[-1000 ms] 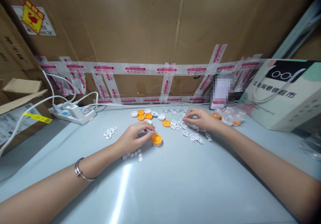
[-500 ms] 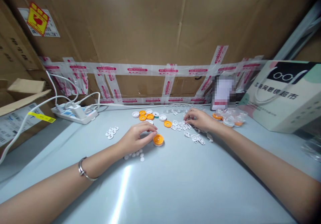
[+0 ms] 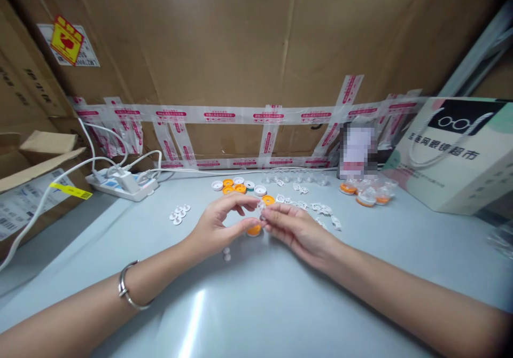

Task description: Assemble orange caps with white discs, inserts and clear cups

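Note:
My right hand (image 3: 298,232) pinches a small whitish, see-through plastic piece (image 3: 262,208) between thumb and fingers; its exact shape is partly hidden. My left hand (image 3: 226,219) curves round the other side, its thumb and index fingertips on the same piece. On the table just below the fingertips lies an orange round cap (image 3: 253,231), partly covered by my hands. Behind them is another orange cap (image 3: 267,200). White openwork plastic parts (image 3: 323,208) are scattered beyond my right hand. A few small white discs (image 3: 226,254) show below my left hand.
Orange and white round caps (image 3: 228,183) cluster farther back, beside a row of clear plastic domes (image 3: 296,178). White stemmed pieces (image 3: 179,213) lie left. Domed orange-based pieces (image 3: 366,192) sit right, near a paper bag (image 3: 441,155). A power strip (image 3: 128,184) stands back left.
My right hand has come left and nearer from the white openwork parts, bringing the small piece to my left hand. My left hand has lifted its fingers from beside the orange cap to meet it.

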A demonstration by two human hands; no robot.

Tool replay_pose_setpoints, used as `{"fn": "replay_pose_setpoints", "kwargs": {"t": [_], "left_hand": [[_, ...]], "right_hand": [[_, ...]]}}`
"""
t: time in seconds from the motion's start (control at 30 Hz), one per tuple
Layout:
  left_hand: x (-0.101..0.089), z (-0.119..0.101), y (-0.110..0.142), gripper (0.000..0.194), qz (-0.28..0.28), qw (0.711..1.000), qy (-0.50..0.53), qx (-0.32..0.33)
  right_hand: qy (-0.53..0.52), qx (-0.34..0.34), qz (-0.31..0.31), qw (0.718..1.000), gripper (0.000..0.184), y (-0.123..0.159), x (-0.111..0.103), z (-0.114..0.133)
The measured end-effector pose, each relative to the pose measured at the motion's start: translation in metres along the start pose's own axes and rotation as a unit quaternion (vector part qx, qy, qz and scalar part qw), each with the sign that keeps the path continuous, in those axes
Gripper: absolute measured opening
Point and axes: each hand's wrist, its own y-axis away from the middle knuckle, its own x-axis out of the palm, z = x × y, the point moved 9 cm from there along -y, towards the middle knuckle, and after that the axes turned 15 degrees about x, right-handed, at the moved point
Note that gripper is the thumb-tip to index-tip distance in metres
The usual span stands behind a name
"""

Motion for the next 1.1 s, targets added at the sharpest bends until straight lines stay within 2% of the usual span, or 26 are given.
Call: {"fn": "replay_pose_setpoints", "kwargs": {"t": [0.07,0.13,0.4,0.5,0.57,0.63,0.67,0.73,0.77,0.87,1.1], "left_hand": [[0.005,0.002,0.002,0.027,-0.003,0.999,0.040,-0.021],[0.009,0.009,0.005,0.027,-0.014,0.995,0.085,-0.057],[0.019,0.040,0.021,0.024,-0.051,0.957,0.182,-0.219],[0.022,0.044,0.026,0.021,-0.054,0.942,0.200,-0.265],[0.020,0.044,0.026,0.020,-0.070,0.938,0.207,-0.270],[0.018,0.046,0.026,0.019,-0.088,0.933,0.217,-0.274],[0.017,0.048,0.027,0.019,-0.096,0.929,0.223,-0.279],[0.019,0.053,0.030,0.021,-0.105,0.920,0.239,-0.292],[0.019,0.055,0.031,0.022,-0.107,0.916,0.246,-0.299],[0.021,0.060,0.033,0.023,-0.112,0.909,0.255,-0.310],[0.018,0.060,0.034,0.027,-0.126,0.905,0.253,-0.316]], "right_hand": [[-0.008,0.008,0.016,1.000,0.017,0.002,0.011,-0.013],[-0.001,0.002,0.009,1.000,0.016,0.002,0.012,-0.016],[0.070,-0.050,-0.069,0.994,0.022,0.001,0.001,-0.003],[0.139,-0.073,-0.083,0.984,0.023,0.003,0.003,0.006],[0.219,-0.100,-0.091,0.966,0.025,0.003,0.000,0.020],[0.312,-0.150,-0.142,0.927,0.028,0.002,-0.015,0.044],[0.344,-0.188,-0.195,0.899,0.030,0.004,-0.028,0.060],[0.433,-0.231,-0.304,0.816,0.029,0.002,-0.052,0.084],[0.456,-0.225,-0.316,0.801,0.025,-0.004,-0.062,0.088],[0.499,-0.197,-0.301,0.789,0.017,-0.026,-0.078,0.087],[0.516,-0.170,-0.266,0.796,0.011,-0.043,-0.078,0.073]]}}
